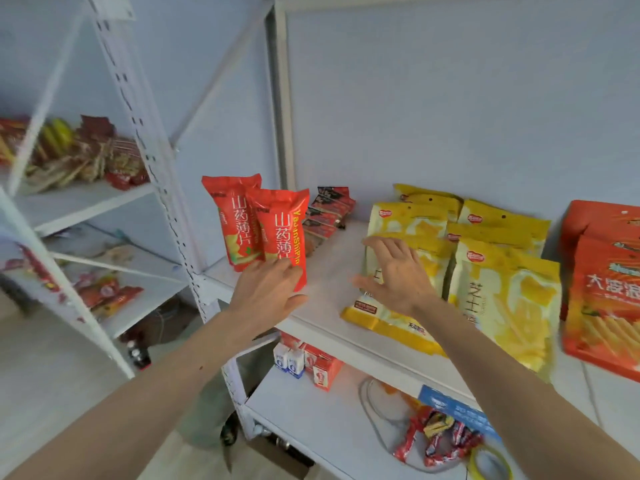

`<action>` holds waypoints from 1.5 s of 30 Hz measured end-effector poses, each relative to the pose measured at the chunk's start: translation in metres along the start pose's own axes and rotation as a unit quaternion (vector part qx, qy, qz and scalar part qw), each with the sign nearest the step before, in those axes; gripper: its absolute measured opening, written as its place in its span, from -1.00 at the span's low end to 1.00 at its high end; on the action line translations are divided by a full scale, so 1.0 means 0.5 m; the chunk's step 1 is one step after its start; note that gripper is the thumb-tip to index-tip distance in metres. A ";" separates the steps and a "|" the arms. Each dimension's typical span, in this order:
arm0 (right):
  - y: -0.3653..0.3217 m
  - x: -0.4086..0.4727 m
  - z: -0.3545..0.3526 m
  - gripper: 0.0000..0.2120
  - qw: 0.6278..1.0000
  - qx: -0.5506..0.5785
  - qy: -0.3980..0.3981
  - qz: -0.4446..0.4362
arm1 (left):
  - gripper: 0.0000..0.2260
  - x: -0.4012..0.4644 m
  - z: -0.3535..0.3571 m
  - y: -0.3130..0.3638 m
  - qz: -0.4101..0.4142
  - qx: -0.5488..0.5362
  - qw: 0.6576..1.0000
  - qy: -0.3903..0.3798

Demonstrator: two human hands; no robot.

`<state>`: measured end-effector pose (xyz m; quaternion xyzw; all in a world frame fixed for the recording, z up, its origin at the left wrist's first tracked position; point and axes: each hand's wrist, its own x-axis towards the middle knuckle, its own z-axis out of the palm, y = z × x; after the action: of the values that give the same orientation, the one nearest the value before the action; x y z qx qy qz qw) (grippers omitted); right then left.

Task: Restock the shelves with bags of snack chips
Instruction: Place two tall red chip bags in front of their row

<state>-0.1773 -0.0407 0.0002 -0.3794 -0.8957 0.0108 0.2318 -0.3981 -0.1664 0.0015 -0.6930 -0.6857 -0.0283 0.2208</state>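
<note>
head view: two red chip bags [273, 233] are held upright at the base by the left hand [266, 296]; right hand [394, 271] fingers are spread, resting on a yellow bag [412, 220]. light, crushable, slick film is judged; sealed ends are favoured.

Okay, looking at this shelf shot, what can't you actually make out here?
- Head view: whether the left hand grips the red chip bags; its fingertips lie behind them.
- Orange bags: cut off by the right edge.
- Left shelving unit's snacks: motion blur, labels unreadable.
- Yellow bag: print covered by the right hand.
</note>
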 end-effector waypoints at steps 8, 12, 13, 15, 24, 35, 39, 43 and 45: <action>-0.109 0.123 0.095 -0.10 0.961 0.258 -0.090 0.043 | -0.59 -0.035 0.052 -0.147 -0.135 -0.098 0.985 -0.028; -0.137 0.169 0.135 0.03 0.938 0.319 -0.119 0.060 | -0.45 -0.018 0.085 -0.186 -0.268 -0.251 0.930 -0.037; -0.142 0.177 0.143 0.04 0.933 0.331 -0.125 0.065 | -0.40 -0.008 0.095 -0.194 -0.282 -0.271 0.920 -0.039; -0.148 0.189 0.154 0.04 0.924 0.348 -0.139 0.077 | -0.30 0.013 0.116 -0.214 -0.307 -0.305 0.900 -0.045; -0.139 0.212 0.178 -0.09 0.910 0.353 -0.184 0.114 | 0.25 0.094 0.184 -0.288 -0.353 -0.516 0.776 -0.085; -0.129 0.220 0.175 -0.22 0.900 0.370 -0.185 0.135 | 0.03 0.102 0.207 -0.311 -0.295 -0.543 0.783 -0.070; -0.122 0.218 0.167 -0.29 0.898 0.381 -0.176 0.131 | -0.12 0.094 0.190 -0.298 -0.302 -0.529 0.792 -0.049; -0.118 0.217 0.154 -0.29 0.899 0.385 -0.181 0.106 | -0.23 0.075 0.176 -0.284 -0.311 -0.537 0.784 -0.020; -0.118 0.214 0.147 -0.23 0.898 0.389 -0.189 0.088 | -0.26 0.059 0.162 -0.273 -0.308 -0.548 0.777 -0.011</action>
<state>-0.3129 0.0021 -0.0103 -0.3274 -0.8099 0.4498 0.1857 -0.5490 -0.1162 -0.0249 -0.4486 -0.7336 -0.4584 -0.2245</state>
